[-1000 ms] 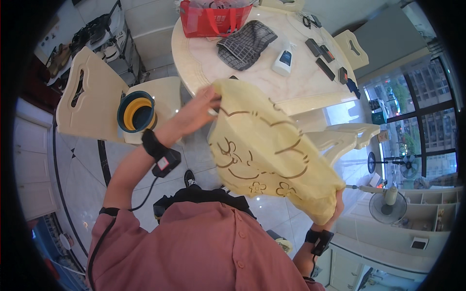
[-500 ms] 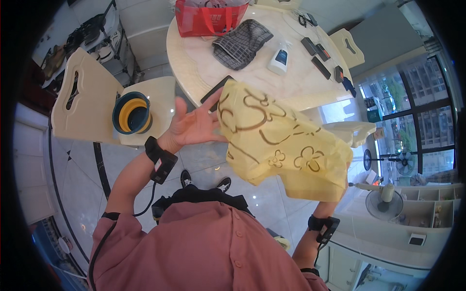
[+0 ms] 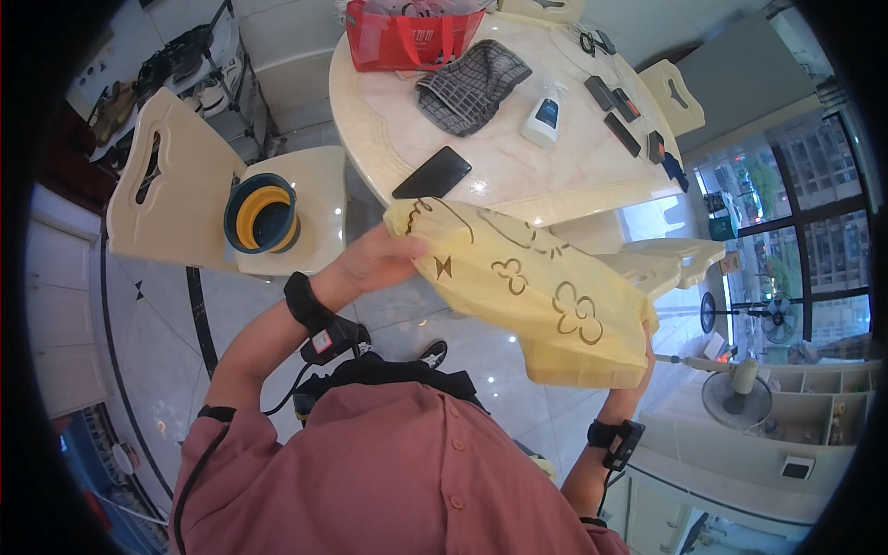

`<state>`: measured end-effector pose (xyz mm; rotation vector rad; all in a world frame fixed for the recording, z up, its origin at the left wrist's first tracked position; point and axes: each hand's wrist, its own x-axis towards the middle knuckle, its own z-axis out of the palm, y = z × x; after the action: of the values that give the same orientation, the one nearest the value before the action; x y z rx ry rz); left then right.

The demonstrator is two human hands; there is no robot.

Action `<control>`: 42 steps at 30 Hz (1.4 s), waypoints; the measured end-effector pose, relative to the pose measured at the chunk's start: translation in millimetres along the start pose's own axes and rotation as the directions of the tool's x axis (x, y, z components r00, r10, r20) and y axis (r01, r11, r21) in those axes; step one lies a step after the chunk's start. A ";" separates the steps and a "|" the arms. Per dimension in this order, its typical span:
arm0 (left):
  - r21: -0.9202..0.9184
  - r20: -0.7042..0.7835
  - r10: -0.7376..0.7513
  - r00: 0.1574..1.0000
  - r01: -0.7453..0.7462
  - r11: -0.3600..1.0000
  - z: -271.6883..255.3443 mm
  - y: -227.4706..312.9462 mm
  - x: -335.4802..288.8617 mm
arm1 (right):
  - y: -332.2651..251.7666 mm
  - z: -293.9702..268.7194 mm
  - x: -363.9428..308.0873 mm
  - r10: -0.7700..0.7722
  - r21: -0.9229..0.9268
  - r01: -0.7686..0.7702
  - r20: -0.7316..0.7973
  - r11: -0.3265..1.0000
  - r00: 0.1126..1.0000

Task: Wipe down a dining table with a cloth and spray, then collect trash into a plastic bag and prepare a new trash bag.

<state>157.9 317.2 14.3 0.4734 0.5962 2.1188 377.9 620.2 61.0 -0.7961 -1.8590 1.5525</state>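
Note:
A thin yellow sheet-like piece with brown flower outlines is stretched slantwise in front of me, below the table's near edge. My left hand is closed on its upper left end, the thumb lying over the front. At the lower right end, my right hand grips the edge, with most of its fingers hidden behind the yellow material. Whether the piece is a bag or a flat cloth, I cannot tell. A black phone lies on the table just beyond my left hand.
The round marble table carries a red bag, a grey checked cloth, a white bottle and several small dark boxes. A blue and yellow bucket stands on the chair at left. A fan is at right.
My left hand, spread open before, has closed on the yellow piece's upper left end. That end has dropped and shifted left, uncovering the phone. The right hand has moved slightly left.

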 end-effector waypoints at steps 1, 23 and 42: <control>0.003 -0.040 0.037 0.998 -0.037 0.999 3.1 4.5 0.8 | 3.1 -7.4 2.5 0.100 0.163 -0.099 0.002 0.982 0.995; 0.546 -0.237 -0.088 0.967 0.208 0.811 -64.5 49.0 -84.7 | 29.7 -23.6 11.3 0.484 0.533 -0.534 0.245 0.656 0.840; 0.903 -0.333 -0.022 0.943 0.325 0.280 42.2 -33.4 -3.2 | 67.8 111.8 -17.4 0.366 0.150 -0.548 0.597 0.823 0.714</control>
<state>203.3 342.0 29.2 0.7152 2.0430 1.3517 310.0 545.4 -23.8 -0.7532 -1.7629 2.5636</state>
